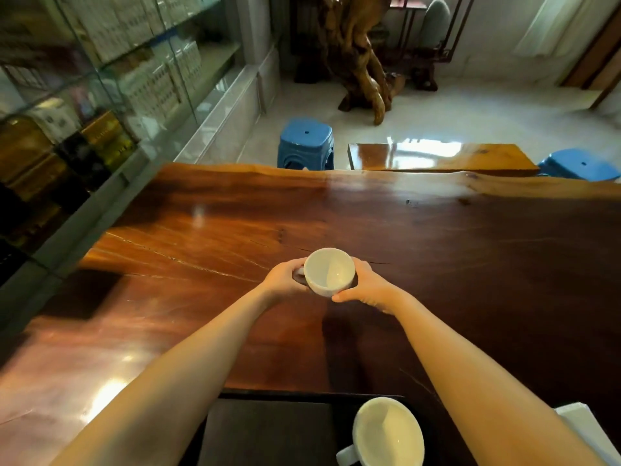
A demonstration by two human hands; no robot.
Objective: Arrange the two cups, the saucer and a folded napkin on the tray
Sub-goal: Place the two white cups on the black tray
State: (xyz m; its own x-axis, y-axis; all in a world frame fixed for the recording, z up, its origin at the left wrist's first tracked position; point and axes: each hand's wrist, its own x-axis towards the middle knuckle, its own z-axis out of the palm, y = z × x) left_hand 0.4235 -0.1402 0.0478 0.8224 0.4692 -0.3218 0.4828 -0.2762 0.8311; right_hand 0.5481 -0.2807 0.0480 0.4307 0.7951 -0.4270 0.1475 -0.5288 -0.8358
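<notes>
Tray [268, 428]: dark, at the near counter edge, holding one white cup.
Near cup [386, 435]: upright on the tray's right part, empty, handle toward the near left.
Napkin [578, 422]: white, just right of the tray, partly behind the right forearm.
Far cup [329, 271]: empty, mid-counter, well beyond the tray, clasped from both sides.
Left hand [285, 277]: wrapped around the far cup's handle side.
Right hand [369, 285]: cupped against the far cup's right wall.
Counter [470, 250]: glossy reddish wood.
Stools [305, 142]: blue, beyond the far edge.
</notes>
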